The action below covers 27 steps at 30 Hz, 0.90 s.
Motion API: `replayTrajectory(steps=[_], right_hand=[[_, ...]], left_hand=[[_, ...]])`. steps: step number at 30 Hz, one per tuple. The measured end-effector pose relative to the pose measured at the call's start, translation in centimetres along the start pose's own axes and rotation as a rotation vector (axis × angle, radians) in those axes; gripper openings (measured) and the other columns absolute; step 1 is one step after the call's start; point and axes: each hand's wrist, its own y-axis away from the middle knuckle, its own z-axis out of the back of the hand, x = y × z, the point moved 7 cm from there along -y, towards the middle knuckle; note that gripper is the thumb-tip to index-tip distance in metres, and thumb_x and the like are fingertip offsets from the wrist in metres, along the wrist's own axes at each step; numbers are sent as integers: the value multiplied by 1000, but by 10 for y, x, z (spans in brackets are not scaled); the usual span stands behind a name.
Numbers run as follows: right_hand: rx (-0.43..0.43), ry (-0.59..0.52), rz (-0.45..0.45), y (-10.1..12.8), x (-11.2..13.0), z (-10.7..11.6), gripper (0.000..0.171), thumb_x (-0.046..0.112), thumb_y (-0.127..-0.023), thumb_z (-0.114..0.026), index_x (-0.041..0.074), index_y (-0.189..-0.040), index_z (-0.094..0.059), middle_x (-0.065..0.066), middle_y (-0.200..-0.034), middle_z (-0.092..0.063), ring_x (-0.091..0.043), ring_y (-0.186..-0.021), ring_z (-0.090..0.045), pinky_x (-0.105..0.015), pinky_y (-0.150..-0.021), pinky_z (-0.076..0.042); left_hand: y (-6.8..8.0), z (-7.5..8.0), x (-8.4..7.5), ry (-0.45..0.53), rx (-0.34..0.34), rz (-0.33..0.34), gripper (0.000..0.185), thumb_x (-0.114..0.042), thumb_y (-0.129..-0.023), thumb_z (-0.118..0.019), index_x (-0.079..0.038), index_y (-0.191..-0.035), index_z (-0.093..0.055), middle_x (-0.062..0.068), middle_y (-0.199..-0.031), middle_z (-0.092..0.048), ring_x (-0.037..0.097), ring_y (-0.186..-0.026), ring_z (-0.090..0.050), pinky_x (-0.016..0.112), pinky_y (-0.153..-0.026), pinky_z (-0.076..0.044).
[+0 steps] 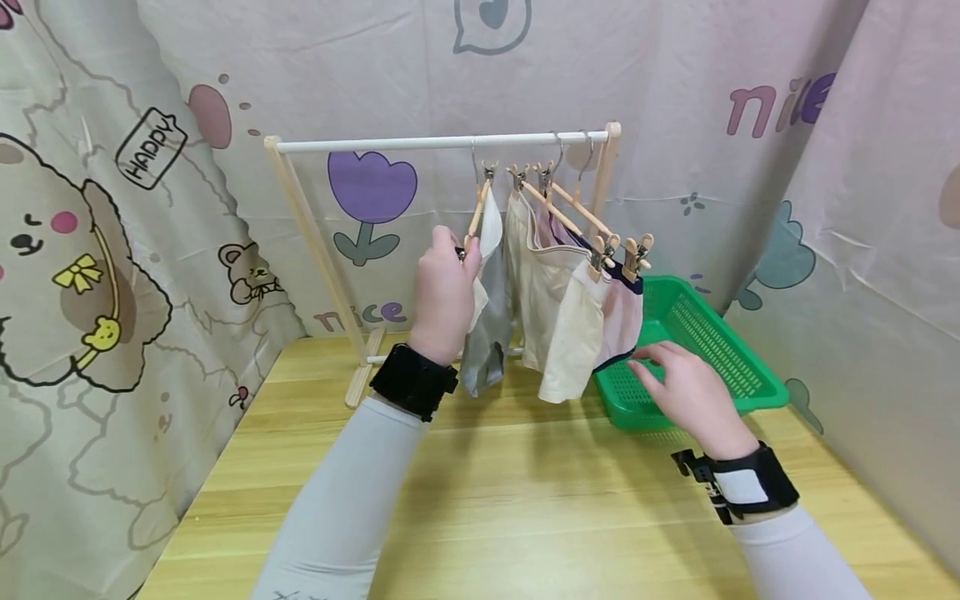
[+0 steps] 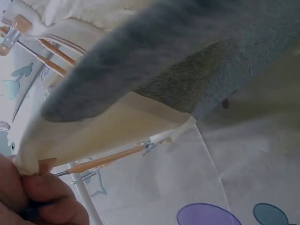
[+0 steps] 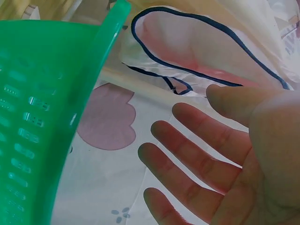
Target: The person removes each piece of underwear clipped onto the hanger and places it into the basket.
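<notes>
My left hand [image 1: 446, 292] pinches the near end of a wooden clip hanger [image 1: 477, 208] together with the pale waistband of a grey-and-cream garment [image 1: 491, 317]. The left wrist view shows fingertips and thumb on the waistband corner, with the grey cloth [image 2: 131, 75] spreading above; the clip itself is hidden by the fingers. This hanger's hook is on the rack's white rail [image 1: 360, 144]. My right hand [image 1: 693, 396] hovers beside the green basket [image 1: 637, 414], its fingers [image 3: 197, 173] spread and loosely bent, holding nothing. Nearest to it hang pink shorts with navy edging [image 1: 621, 321].
Cream shorts [image 1: 562, 325] hang from another clip hanger [image 1: 558, 208] between the grey garment and the pink shorts. The rack's wooden post [image 1: 315, 233] stands at left on the wooden table [image 1: 525, 500]. A printed curtain [image 1: 300, 67] surrounds the table's back and sides.
</notes>
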Motion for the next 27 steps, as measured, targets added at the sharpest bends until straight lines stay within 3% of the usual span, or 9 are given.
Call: replayTrajectory(steps=[8,15,27], right_hand=[[-39,-10,10,-2,2,2,24,24,-103,-64,5,-112,-74,-21,-117,-71,-39,-99,-70,-55,-77,-57],[-75,-23,13,-2,6,7,23,24,-102,-65,5,-111,-75,-22,-118,-70,-39,-95,-70,-53,-71,-57],[-164,-1,24,-6,10,18,24,12,-98,-65,-6,-112,-71,-27,-112,-70,-43,-92,-69,-58,-74,-57]], left_hand=[[1,15,14,47,-35,-80,25,-20,-108,-56,3,-100,-51,17,-79,-60,32,-69,-60,40,-61,-47],[5,33,18,78,-66,-147,25,-18,-107,-55,4,-99,-50,18,-77,-60,30,-65,-59,35,-57,-44],[13,59,22,83,-84,-181,24,-17,-106,-57,5,-100,-51,21,-82,-67,30,-61,-58,31,-53,-40]])
